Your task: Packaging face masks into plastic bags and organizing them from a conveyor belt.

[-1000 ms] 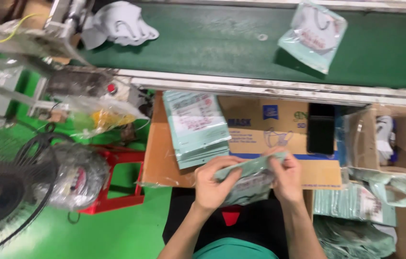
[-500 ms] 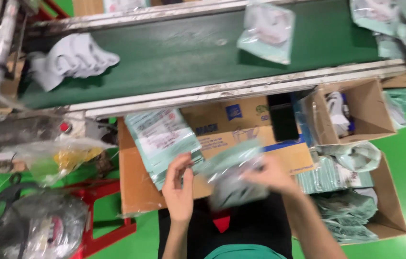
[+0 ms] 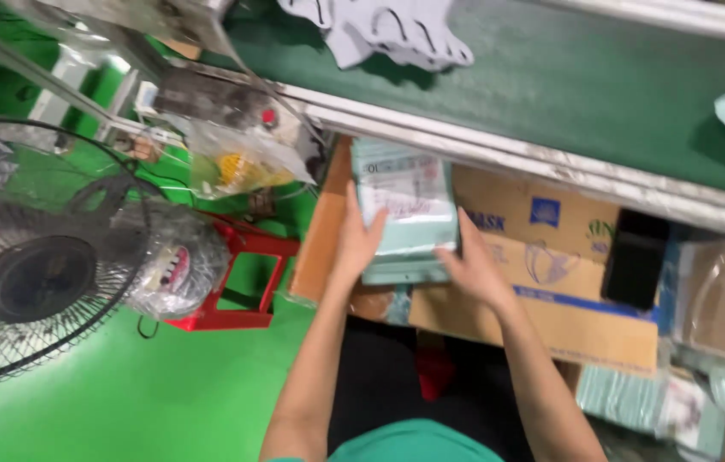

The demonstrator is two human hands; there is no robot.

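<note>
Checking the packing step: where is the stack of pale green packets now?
In the head view, centre: the stack of packets lies on the cardboard box, between the left hand and right hand.

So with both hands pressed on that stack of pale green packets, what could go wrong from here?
1. The stack of packets lies near the left end of the cardboard box, with the left hand and right hand only at its sides; the slippery packets could fan out or slide off toward the red stool.
2. The standing fan is close by on the left; if it is running, its air could lift loose packets.
</note>
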